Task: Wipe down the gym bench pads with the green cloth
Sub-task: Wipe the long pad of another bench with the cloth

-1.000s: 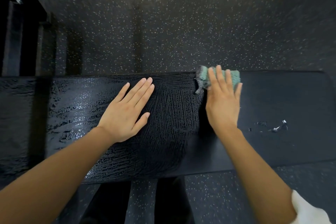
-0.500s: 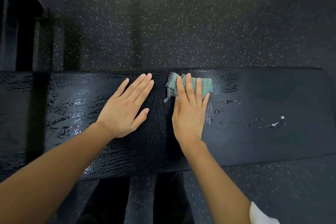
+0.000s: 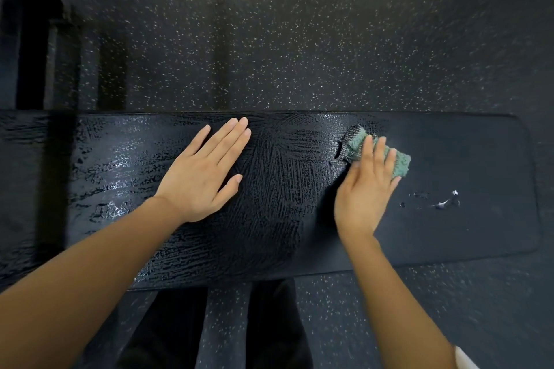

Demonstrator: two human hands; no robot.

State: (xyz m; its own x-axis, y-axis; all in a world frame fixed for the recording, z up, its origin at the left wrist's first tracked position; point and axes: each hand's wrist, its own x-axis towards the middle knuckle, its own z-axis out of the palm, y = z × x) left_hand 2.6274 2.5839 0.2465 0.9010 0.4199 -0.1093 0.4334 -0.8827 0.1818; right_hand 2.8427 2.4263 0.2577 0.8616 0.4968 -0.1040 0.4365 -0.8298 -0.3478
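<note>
A long black padded tabletop (image 3: 479, 159) runs across the room from 9 o'clock to 3 o'clock, its rounded end at the 3 o'clock side. From its middle out toward 9 o'clock the surface is wet, covered in fine glistening streaks (image 3: 269, 189) that catch the light. The stretch toward 3 o'clock looks dull and mostly dry, apart from a few small white smears and droplets (image 3: 443, 204) near 4 o'clock.

The person's left hand (image 3: 204, 177) lies palm down on the wet part, fingers straight and close together, pointing toward 1 o'clock, grasping nothing. The right hand (image 3: 364, 189) is spread over the green cloth (image 3: 401, 162), fingers laid out straight on top of it and pressing it to the pad rather than curling round it. The cloth sits bunched just at the border of wet and dry, close to the far edge, with a paler mesh-like corner sticking out toward 10 o'clock from under the fingers. A bit of white sleeve (image 3: 464, 359) shows at 5 o'clock.

All round lies dark rubber floor (image 3: 299, 39) flecked with pale specks. At 10 o'clock stand some dark uprights (image 3: 51, 69), too dim to make out. Below the near edge, at 6 o'clock, are black shapes I cannot identify.
</note>
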